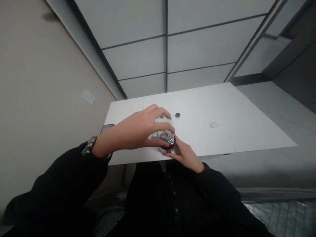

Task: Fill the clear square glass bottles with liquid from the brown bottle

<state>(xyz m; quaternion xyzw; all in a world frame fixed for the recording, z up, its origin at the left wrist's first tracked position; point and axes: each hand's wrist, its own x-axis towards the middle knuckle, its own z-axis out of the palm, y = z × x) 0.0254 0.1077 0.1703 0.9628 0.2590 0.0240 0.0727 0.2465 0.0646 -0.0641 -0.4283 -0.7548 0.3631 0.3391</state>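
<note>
We've got both hands on one small thing at the near edge of the white table point(247, 115). The L hand point(138, 130), the one w/ the wristwatch point(89, 144), comes in from the left and arches over a clear packet point(166, 135). Its fingers curl down over the top and far side, and the thumb sits under the near side, so the grip is narrow and closed on the crinkled wrap. The R hand point(184, 154) comes from below-right. Its fingertips press the packet's near-right corner, where sth dark red shows through the wrap.

Key relation: the packet sits right between the two grips, under the L palm and above/left of the R fingertips. Both hands touch it, and the L covers more of it. The packet looks squat; we can't tell any long axis, as the fingers hide approx. half.

Beyond the L fingertips, apart from them, lies a small black disc point(177, 115). Farther right of the grip is a white crumpled scrap point(214, 124). By the L wrist, a phone point(107, 127) sits at the table edge.
</note>
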